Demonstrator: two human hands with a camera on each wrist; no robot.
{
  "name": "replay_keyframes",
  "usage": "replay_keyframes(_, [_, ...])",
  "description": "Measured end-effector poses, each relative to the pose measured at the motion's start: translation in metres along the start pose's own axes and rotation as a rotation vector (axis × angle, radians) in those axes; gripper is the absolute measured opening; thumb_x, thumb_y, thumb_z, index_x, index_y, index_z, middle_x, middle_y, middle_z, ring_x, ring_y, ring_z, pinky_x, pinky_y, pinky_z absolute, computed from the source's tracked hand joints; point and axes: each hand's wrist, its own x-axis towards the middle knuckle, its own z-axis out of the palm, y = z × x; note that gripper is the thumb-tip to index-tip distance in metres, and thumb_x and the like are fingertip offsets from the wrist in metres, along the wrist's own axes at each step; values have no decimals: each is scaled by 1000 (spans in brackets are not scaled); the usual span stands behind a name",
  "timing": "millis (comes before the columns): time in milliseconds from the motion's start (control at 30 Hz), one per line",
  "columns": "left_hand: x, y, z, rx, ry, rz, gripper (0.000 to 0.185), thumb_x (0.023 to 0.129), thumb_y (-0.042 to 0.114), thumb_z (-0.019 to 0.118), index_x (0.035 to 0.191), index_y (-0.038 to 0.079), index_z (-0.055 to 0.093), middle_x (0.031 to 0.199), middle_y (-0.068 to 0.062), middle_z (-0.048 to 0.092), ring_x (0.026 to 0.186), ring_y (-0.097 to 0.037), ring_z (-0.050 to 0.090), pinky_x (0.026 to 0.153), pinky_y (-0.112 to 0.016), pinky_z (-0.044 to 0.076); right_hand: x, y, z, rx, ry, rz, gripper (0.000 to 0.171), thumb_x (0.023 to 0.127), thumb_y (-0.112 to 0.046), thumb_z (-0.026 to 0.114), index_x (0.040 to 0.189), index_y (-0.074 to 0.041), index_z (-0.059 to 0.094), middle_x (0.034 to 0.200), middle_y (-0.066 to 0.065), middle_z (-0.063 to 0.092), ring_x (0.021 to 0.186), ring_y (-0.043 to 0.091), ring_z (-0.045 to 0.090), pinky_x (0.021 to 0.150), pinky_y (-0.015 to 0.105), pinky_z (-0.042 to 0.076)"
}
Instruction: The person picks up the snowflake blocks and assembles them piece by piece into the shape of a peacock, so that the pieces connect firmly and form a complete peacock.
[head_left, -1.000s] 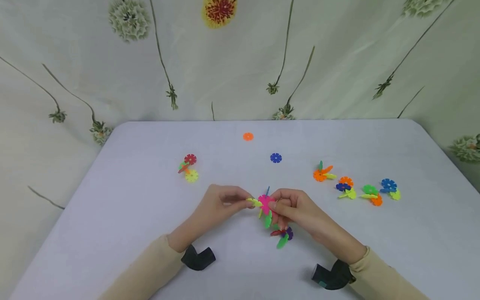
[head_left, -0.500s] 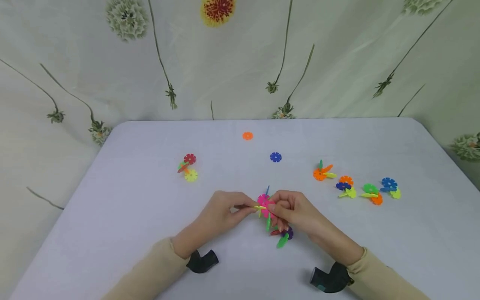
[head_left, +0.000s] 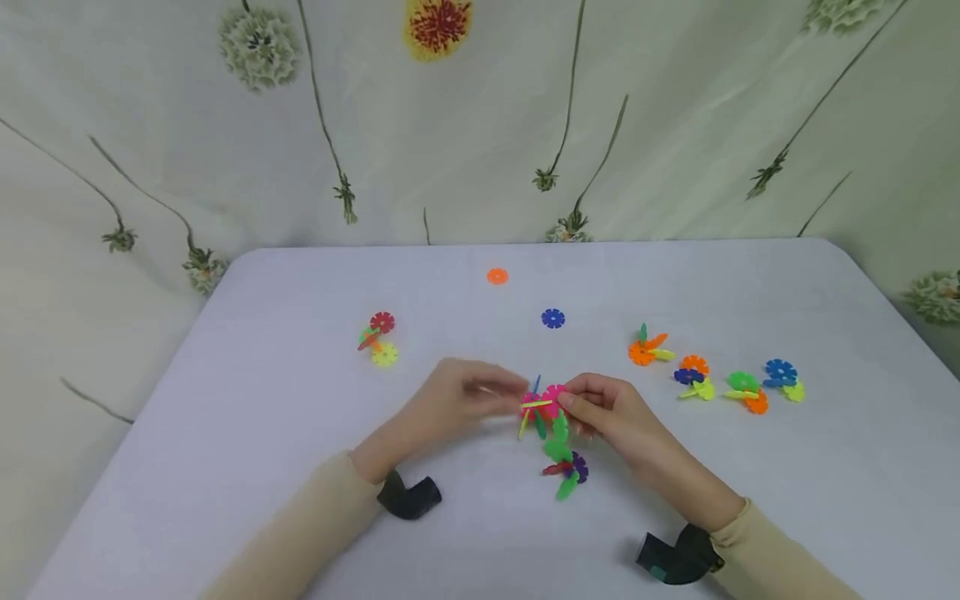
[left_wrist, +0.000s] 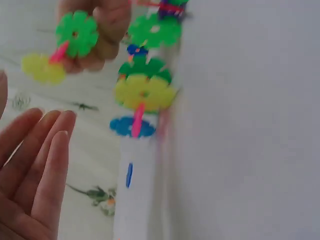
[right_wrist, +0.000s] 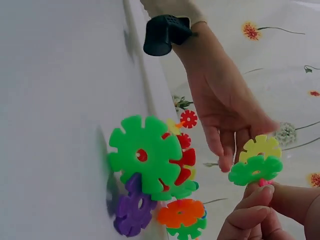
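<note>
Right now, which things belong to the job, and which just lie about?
Likely the job:
pink disc, pinched by the right hand
attached yellow disc
attached green disc
perhaps the nearest cluster

Likely lying about:
orange disc
blue disc
left cluster
four right clusters

Backdrop (head_left: pixel 480 150): pale, creased, flower-printed (some blooms (head_left: pixel 259 48) dandelion-like) | Tabletop (head_left: pixel 225 433): whitish, rounded far corners | Light: soft

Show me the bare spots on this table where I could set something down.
Free: the table left of the leftmost disc cluster, and its near strip between the wrist cameras. Crowded: between the left hand and right hand, where joined discs are, and farther right, where disc groups sit close.
</note>
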Motion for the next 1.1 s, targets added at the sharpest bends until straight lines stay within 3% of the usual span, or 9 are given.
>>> replay_keyframes(67, [25,-13,-9,7,-10,-86,33,86,22,69,116,9,66,105,7,66,96,-8,60,78,-28,51,0,0,-4,-12,20,16,24,91,-20,62,101,2,60,71,6,53,63,15,47,58,23,42])
replay_keyframes(167, [70,-35,-15,116,-4,-201,39,87,26,69,122,10,61,110,2,63,97,-12,59,81,-28,49,0,2,-7,-26,-1,34,27,91,-23,63,102,1,62,71,6,52,63,15,46,58,23,41])
replay_keyframes(267, [106,-49,-9,280,-86,-295,47,84,30,72,125,12,58,113,-3,59,98,-15,56,84,-27,47,-1,6,-7,-29,-31,49,28,91,-24,63,103,1,62,71,5,53,63,15,46,58,23,41])
replay_keyframes(367, [127,-52,1,408,-165,-318,42,82,30,73,118,13,60,109,-5,55,97,-16,51,83,-28,44,-1,7,-7,-28,-43,46,27,92,-21,62,104,3,62,74,5,54,65,16,48,60,23,44])
replay_keyframes(467, [135,-50,6,465,-167,-287,28,83,23,73,105,11,60,100,-4,55,93,-17,50,81,-28,44,0,7,-7,-38,-47,41,26,92,-19,62,105,3,62,77,7,57,67,18,50,62,24,46])
replay_keyframes(600, [128,-45,3,387,-122,-204,18,84,14,71,97,9,61,91,0,60,84,-14,53,76,-25,46,2,5,-9,-62,-36,40,26,91,-19,63,105,2,63,77,7,57,64,17,51,61,24,46])
replay_keyframes(767, [90,-29,-7,46,-140,-71,15,90,10,64,102,4,67,88,-1,65,80,-19,60,74,-29,51,3,2,-10,-62,-51,27,26,90,-15,64,106,6,63,74,6,60,64,16,54,65,25,50])
replay_keyframes(933, [49,-14,-5,-215,-233,-38,18,93,9,59,107,0,65,89,-4,66,80,-32,58,69,-36,52,2,1,-10,-50,-131,1,24,90,-8,62,104,11,62,78,9,63,67,16,58,71,27,52])
replay_keyframes(1100, [33,-8,2,-330,-284,-36,20,93,7,58,111,0,64,95,-6,66,84,-30,57,70,-35,51,3,3,-7,-70,-186,-14,24,91,-14,63,96,10,64,75,9,62,64,16,55,65,26,50])
